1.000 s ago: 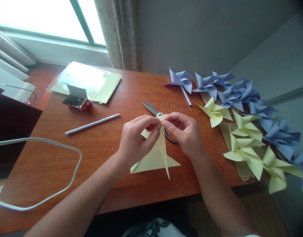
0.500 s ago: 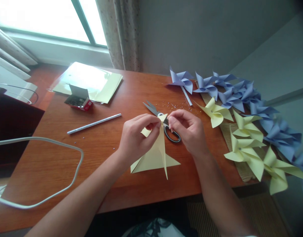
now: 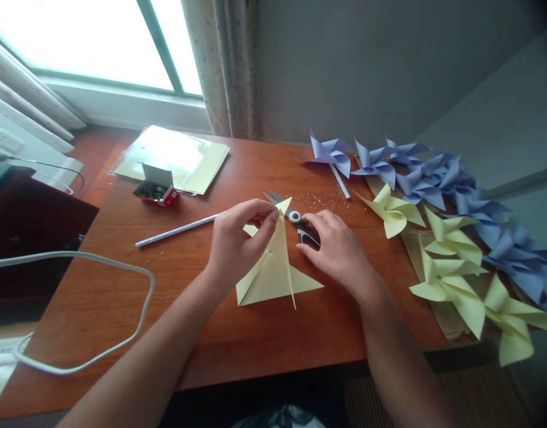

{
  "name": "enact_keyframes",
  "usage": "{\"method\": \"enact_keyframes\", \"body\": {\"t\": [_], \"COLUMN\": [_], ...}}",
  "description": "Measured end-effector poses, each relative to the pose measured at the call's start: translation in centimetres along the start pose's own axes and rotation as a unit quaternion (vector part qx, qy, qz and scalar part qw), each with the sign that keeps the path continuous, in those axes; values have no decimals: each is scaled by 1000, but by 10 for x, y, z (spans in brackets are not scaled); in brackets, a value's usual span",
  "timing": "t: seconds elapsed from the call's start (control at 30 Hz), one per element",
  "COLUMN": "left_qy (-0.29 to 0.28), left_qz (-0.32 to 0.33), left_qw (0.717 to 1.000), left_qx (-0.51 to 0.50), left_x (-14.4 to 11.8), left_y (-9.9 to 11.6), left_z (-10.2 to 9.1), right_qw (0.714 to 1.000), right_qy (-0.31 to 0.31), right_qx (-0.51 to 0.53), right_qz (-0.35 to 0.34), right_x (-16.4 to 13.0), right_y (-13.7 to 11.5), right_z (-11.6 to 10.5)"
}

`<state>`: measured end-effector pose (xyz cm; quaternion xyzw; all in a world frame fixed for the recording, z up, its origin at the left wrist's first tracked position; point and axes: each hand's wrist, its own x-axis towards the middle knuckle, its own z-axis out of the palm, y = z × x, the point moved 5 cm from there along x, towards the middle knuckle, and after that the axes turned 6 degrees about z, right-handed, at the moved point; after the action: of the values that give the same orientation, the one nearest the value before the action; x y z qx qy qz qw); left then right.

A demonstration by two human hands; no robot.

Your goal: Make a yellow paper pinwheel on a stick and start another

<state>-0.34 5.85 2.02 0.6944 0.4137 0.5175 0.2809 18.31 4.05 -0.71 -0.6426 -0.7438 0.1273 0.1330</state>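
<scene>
A sheet of pale yellow paper, cut into flaps, stands partly folded in front of me. My left hand pinches its gathered top corner between thumb and fingertips. A small dark hole shows in the sheet. Just right of the paper lies a pair of scissors with black-and-white handles, its slightly parted blades pointing away to the left. My right hand has its thumb and fingers around the scissors' handle loops, hiding part of them.
A patterned paper stick lies left of my hand. Behind it are a red box of small metal pieces and stacked paper sheets. Yellow pinwheels and blue pinwheels line the right. A white cable loops at left.
My right hand has left the paper's top and moved down onto the scissors' handles. My left hand still pinches the paper. The whole view has shifted slightly.
</scene>
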Motion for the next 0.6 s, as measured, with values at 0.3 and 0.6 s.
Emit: {"method": "enact_keyframes", "body": {"t": [0.3, 0.6], "left_qy": [-1, 3], "left_qz": [-10, -16], "left_qw": [1000, 1000], "left_qx": [-21, -21], "left_x": [-1, 1], "left_y": [-2, -1], "left_z": [-1, -2], "right_qw": [998, 997], "right_qy": [12, -7], "right_qx": [-28, -46], "right_qz": [46, 69], "right_x": [1, 2], "right_y": [12, 10], "right_z": [-4, -11]}}
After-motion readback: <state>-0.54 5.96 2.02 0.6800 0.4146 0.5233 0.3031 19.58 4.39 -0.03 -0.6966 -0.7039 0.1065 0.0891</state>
